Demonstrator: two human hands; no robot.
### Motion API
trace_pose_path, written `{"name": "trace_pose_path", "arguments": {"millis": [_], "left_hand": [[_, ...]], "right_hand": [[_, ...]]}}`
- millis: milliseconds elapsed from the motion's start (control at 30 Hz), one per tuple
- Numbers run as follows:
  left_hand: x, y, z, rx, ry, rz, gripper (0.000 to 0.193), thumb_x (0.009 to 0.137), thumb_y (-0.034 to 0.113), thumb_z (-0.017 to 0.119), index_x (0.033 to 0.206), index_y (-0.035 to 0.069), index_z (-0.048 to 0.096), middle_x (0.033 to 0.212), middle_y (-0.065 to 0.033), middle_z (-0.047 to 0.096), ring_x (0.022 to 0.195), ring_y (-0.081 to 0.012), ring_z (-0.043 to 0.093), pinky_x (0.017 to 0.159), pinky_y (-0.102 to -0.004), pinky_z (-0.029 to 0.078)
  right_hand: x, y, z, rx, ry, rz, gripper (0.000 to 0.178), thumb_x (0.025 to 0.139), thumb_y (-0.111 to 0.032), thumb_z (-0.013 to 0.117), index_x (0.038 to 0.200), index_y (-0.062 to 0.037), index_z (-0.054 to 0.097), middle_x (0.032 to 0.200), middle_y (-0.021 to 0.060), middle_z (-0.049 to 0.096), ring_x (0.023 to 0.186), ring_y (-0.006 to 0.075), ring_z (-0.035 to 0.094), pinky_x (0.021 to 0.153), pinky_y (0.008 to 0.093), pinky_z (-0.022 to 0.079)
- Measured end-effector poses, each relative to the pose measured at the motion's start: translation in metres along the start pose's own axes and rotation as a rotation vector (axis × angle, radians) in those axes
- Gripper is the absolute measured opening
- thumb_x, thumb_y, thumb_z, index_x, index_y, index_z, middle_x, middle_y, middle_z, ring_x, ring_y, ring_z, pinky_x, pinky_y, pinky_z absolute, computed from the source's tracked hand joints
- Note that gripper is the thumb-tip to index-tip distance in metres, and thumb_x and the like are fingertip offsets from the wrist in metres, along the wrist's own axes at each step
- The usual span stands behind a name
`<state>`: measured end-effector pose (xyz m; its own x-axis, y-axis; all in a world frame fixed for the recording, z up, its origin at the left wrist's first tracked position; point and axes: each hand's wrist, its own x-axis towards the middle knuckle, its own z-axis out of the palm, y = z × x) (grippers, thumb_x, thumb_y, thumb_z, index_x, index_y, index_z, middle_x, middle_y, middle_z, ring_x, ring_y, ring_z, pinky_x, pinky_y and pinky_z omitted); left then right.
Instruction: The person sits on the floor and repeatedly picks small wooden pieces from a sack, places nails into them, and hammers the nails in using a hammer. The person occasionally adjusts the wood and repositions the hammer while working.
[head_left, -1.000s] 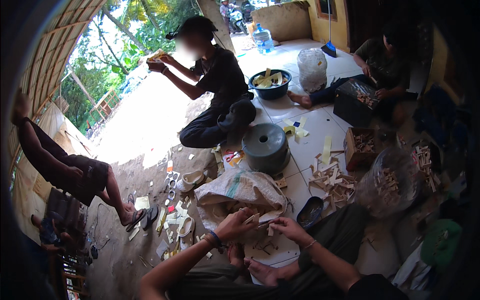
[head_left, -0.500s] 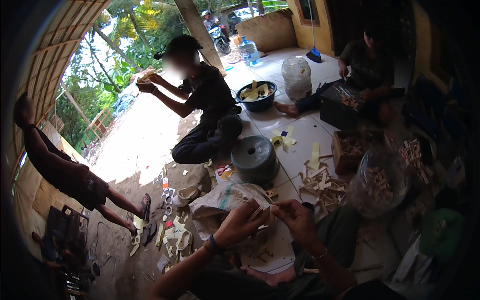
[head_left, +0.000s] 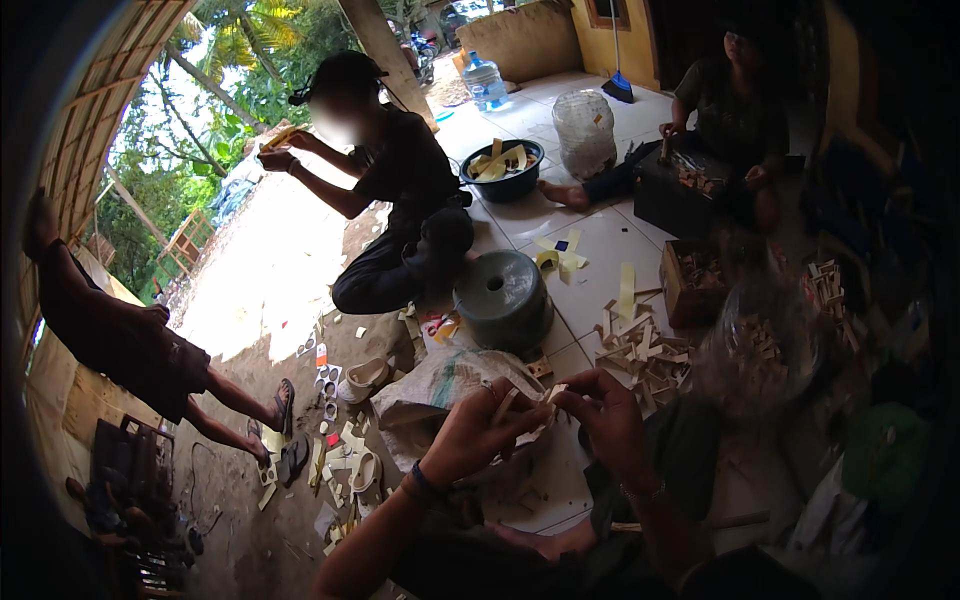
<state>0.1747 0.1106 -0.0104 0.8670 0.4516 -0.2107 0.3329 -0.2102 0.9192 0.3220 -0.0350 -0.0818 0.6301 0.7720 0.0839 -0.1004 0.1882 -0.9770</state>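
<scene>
Left hand: the left hand (head_left: pixel 478 432) is raised in front of the wearer's chest, fingers curled shut around a thin pale wooden stick (head_left: pixel 505 405) that pokes up between them.
Right hand: the right hand (head_left: pixel 610 425) faces the left one, its fingertips pinched closed on a small pale wooden piece (head_left: pixel 555 393).
Held pieces: the stick and the small piece sit close together between the two hands; whether they touch cannot be told.
Wrists: a dark band (head_left: pixel 424 486) circles the left wrist and a thin bracelet (head_left: pixel 640 490) the right.
Beneath the hands: a crumpled whitish woven sack (head_left: pixel 440 385) lies on the white tiled floor (head_left: pixel 610 250), just behind the left hand.
Behind the sack: a round grey-green drum with a hole in its top (head_left: pixel 500 297) stands on the tiles.
To the right: a loose heap of short pale wood offcuts (head_left: pixel 640 350) lies near the right hand, beside an open brown box of wooden bits (head_left: pixel 697 283).
Further right: a clear plastic bag filled with wood pieces (head_left: pixel 765 350) is blurred.
People nearby: a seated person in dark clothes (head_left: pixel 400 190) lifts a yellowish object in both hands; another seated person (head_left: pixel 735 110) works at a dark box (head_left: pixel 685 190).
Far floor: a dark bowl of yellow strips (head_left: pixel 503 168) sits well apart from the hands.
</scene>
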Motion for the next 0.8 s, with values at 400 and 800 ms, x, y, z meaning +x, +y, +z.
{"name": "trace_pose_path", "arguments": {"millis": [400,800], "left_hand": [[-0.007,0.007,-0.001,-0.203,-0.098,-0.030,0.038,0.096,0.021,0.080,0.128,0.005,0.068,0.094,0.0030,0.073,0.069,0.0004,0.059,0.055,-0.0178,0.043],[-0.010,0.003,-0.004,-0.327,-0.028,-0.103,0.045,0.098,0.027,0.078,0.133,0.002,0.064,0.095,0.0020,0.072,0.063,-0.0002,0.054,0.052,-0.0179,0.040]], "right_hand": [[-0.004,0.000,0.004,0.115,-0.077,-0.062,0.023,0.097,-0.018,0.078,0.115,-0.0053,0.074,0.105,0.0029,0.077,0.087,0.0059,0.068,0.079,0.0243,0.052],[-0.005,-0.024,-0.008,-0.311,-0.253,-0.443,0.057,0.086,-0.025,0.087,0.137,-0.0106,0.066,0.125,0.0076,0.069,0.105,0.0139,0.069,0.081,0.0290,0.054]]}}
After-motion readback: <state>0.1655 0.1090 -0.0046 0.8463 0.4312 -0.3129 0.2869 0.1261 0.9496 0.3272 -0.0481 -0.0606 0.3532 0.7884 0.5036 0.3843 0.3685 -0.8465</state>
